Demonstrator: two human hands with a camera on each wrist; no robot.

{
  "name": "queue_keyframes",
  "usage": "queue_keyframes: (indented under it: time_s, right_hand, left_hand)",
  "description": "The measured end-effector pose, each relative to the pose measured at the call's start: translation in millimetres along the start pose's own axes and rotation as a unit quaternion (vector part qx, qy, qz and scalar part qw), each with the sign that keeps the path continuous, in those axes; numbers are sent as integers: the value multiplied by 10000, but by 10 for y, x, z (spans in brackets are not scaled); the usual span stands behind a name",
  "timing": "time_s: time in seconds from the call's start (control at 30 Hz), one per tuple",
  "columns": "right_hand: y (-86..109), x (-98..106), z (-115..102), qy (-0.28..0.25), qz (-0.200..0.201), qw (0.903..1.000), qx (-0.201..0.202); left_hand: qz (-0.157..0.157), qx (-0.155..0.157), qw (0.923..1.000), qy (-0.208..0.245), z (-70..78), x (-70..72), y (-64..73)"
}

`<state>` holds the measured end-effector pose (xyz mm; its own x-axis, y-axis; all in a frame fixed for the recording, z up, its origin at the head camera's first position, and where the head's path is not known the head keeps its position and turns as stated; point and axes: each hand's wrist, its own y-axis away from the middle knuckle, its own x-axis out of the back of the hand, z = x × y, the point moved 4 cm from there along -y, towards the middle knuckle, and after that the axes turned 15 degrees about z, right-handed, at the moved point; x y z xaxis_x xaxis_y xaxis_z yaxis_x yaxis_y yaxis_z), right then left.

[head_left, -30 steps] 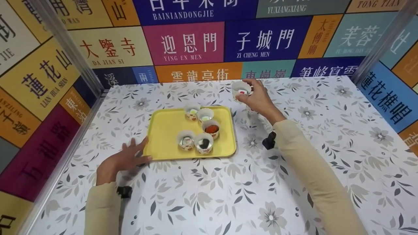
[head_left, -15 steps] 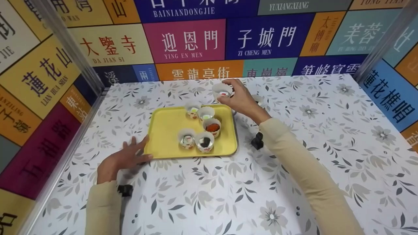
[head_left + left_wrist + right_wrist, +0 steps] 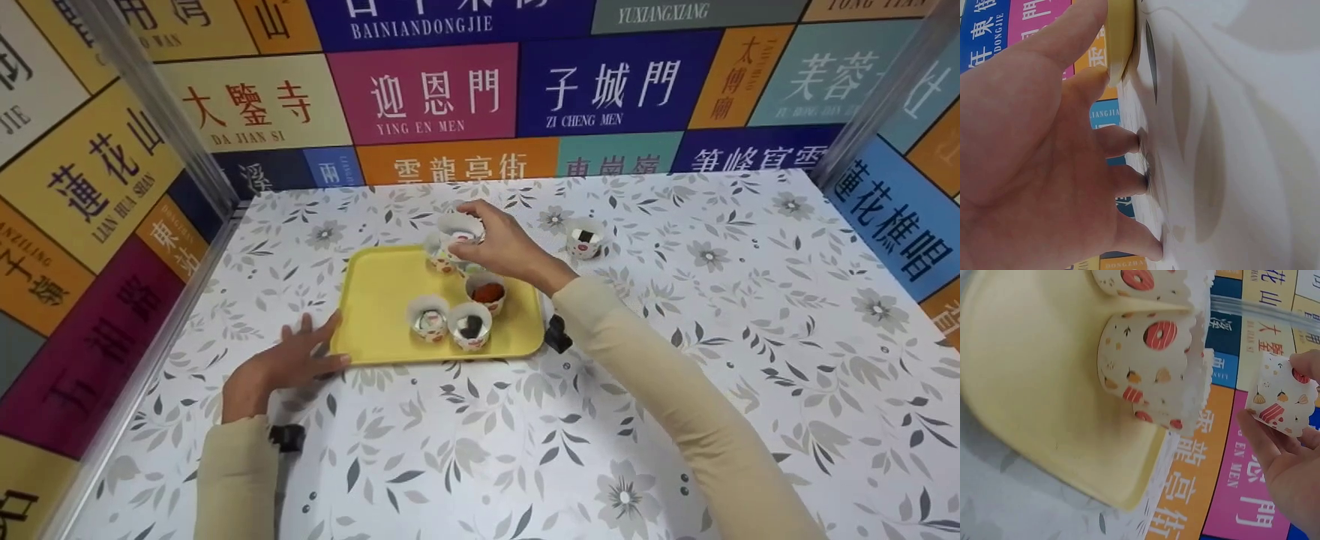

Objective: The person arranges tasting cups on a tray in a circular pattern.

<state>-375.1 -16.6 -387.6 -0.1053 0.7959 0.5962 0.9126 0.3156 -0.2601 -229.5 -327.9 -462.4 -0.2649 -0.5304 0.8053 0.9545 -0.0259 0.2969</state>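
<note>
In the head view my right hand (image 3: pixel 506 244) pinches a paper baking cup (image 3: pixel 459 225) over the far edge of the yellow tray (image 3: pixel 379 304). The right wrist view shows this cup (image 3: pixel 1280 396) raised, its side printed with donuts and cake, between thumb and fingers. At the tray's left edge lies my left hand (image 3: pixel 289 360), fingers spread, thumb and index finger touching the rim. In the left wrist view its other fingertips rest on the table. Several printed cups stand on the tray, among them one with red-orange contents (image 3: pixel 487 294) and one with something dark (image 3: pixel 470 328); my right hand mostly hides another.
Beyond the tray's right side, a cup with a dark square inside (image 3: pixel 585 238) stands on the floral-patterned tabletop (image 3: pixel 480 450). Panels with large Chinese lettering (image 3: pixel 435 97) rise behind and beside the table.
My right hand has carried its cup leftward from beyond the tray's right corner to over the cups at the far edge. The cup with the dark square is now uncovered. My left hand stays put.
</note>
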Motion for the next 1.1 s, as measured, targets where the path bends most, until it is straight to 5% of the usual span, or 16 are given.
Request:
queue_keyframes:
  time_s: [0.5, 1.1]
  right_hand:
    - [-26, -457, -281, 158, -514, 9985, -88]
    - [85, -904, -298, 674, -835, 9941, -129]
  left_hand:
    - [-35, 123, 9999, 79, 3, 13, -5]
    - [-80, 175, 9998, -50, -2, -8, -11]
